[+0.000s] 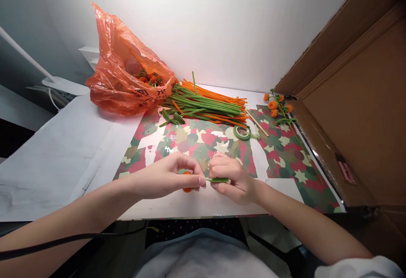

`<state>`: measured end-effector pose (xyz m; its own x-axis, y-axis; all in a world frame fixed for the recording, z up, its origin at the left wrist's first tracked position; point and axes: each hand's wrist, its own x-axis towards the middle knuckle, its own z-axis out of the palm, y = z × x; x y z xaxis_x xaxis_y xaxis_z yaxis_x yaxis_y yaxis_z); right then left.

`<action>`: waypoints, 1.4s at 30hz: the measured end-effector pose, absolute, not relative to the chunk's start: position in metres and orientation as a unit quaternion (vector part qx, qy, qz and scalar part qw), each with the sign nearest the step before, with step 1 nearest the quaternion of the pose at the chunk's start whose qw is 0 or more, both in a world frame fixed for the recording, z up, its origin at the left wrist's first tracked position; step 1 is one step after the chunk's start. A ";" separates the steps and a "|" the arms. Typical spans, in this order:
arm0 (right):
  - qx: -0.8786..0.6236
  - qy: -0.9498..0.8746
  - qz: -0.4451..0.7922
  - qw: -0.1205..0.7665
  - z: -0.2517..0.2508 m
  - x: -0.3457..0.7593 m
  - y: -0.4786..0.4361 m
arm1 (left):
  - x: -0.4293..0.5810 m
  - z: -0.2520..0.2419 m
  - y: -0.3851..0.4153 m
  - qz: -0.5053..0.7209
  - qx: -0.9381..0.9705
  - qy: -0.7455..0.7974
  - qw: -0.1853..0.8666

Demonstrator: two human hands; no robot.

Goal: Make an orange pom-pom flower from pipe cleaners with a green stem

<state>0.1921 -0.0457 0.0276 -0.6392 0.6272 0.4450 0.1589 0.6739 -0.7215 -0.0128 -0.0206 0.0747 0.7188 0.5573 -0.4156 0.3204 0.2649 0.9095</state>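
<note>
My left hand [173, 175] pinches a small orange pompom flower [187, 181] on a thin stem, low over the patterned paper [285, 155]. My right hand [231, 175] is closed around the green stem [218, 180] of that same piece, right beside the left hand's fingertips. Both hands meet near the table's front edge. A roll of green floral tape [242, 132] lies just beyond my right hand.
A heap of green and orange pipe cleaners [209, 104] lies at the back. An orange plastic bag [127, 79] holding small orange flowers sits back left. A finished sprig of orange flowers [278, 107] and a wooden stick [256, 123] lie right, beside a cardboard box [358, 113].
</note>
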 end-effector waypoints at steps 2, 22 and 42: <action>-0.235 -0.820 0.364 0.374 0.025 0.190 -0.046 | -0.012 0.074 -0.021 0.089 0.609 0.370 0.697; -0.336 -0.564 0.580 0.482 0.009 0.172 -0.060 | 0.000 0.061 -0.042 0.294 0.901 0.312 -0.071; -0.214 -0.757 0.554 0.272 0.038 0.197 -0.030 | -0.007 0.055 -0.024 0.118 0.556 0.320 0.758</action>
